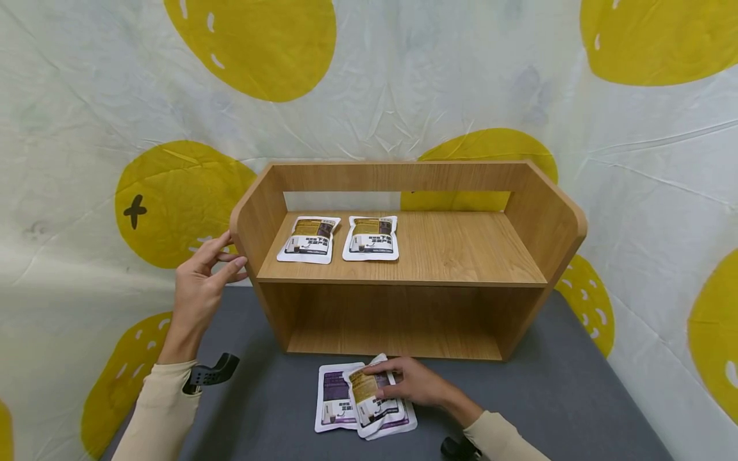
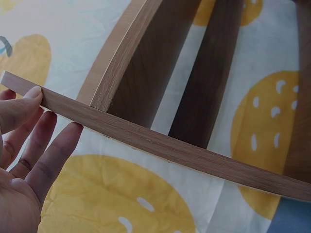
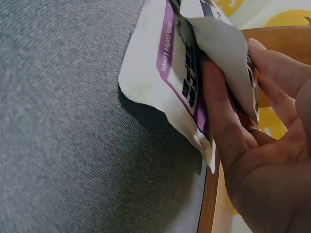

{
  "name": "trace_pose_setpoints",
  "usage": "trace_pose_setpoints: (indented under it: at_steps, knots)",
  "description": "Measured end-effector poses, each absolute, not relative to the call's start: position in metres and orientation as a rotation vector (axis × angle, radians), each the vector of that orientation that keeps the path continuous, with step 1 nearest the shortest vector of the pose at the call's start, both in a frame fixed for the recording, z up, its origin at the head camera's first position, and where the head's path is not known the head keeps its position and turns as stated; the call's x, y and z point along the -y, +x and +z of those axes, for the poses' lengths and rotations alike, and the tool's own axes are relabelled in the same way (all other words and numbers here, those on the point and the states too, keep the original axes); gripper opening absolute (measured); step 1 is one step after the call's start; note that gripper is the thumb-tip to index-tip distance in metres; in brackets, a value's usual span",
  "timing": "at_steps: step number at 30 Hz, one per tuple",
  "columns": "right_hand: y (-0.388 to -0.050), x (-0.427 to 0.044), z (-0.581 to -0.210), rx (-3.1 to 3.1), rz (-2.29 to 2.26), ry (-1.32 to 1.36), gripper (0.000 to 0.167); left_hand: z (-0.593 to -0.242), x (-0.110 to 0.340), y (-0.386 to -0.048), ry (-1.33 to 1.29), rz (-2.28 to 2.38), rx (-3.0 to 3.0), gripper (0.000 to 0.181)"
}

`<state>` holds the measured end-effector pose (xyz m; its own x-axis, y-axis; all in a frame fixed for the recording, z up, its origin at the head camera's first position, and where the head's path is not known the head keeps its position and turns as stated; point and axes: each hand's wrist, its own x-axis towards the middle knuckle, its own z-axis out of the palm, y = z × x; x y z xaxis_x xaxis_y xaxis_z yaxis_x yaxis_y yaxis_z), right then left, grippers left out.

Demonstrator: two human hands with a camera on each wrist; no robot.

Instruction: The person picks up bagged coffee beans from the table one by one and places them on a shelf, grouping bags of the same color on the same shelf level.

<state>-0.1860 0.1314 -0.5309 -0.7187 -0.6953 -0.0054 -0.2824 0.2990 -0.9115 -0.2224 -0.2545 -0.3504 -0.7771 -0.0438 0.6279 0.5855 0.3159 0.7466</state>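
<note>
My left hand (image 1: pixel 198 288) holds the left side panel of a two-level wooden shelf (image 1: pixel 403 275); in the left wrist view its thumb (image 2: pixel 33 93) lies on the panel's edge (image 2: pixel 146 138), fingers behind. In front of the shelf, my right hand (image 1: pixel 418 382) pinches a gold-and-white pouch (image 1: pixel 375 400), which lies over purple-and-white pouches (image 1: pixel 337 400). The right wrist view shows this hand (image 3: pixel 262 141) with the pouch between thumb and fingers, a purple-edged pouch (image 3: pixel 150 73) beneath. Two gold-and-white pouches, one left (image 1: pixel 309 241) and one right (image 1: pixel 371 239), lie on the upper board.
A grey table surface (image 1: pixel 277 410) carries the shelf and the front pouches. The shelf's right side panel (image 1: pixel 548 224) stands at the right. Behind hangs a pale cloth (image 1: pixel 369 77) with large yellow shapes.
</note>
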Motion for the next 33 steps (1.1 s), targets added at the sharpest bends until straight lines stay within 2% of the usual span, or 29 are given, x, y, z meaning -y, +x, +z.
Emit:
trace_pose_setpoints:
  at_steps: [20, 29, 33]
  knots:
    - [-0.187, -0.145, -0.529, -2.132, -1.437, -0.761, 0.044, -0.35, 0.254, -0.222, -0.497, -1.515, 2.015, 0.06]
    - [-0.188, -0.147, -0.53, -1.996, -1.547, -0.734, 0.058, -0.35, 0.254, -0.222, -0.491, -1.515, 2.022, 0.06]
    - [-0.189, -0.149, -0.525, -1.989, -1.552, -0.745, 0.059, -0.35, 0.254, -0.222, -0.49, -1.516, 2.022, 0.06]
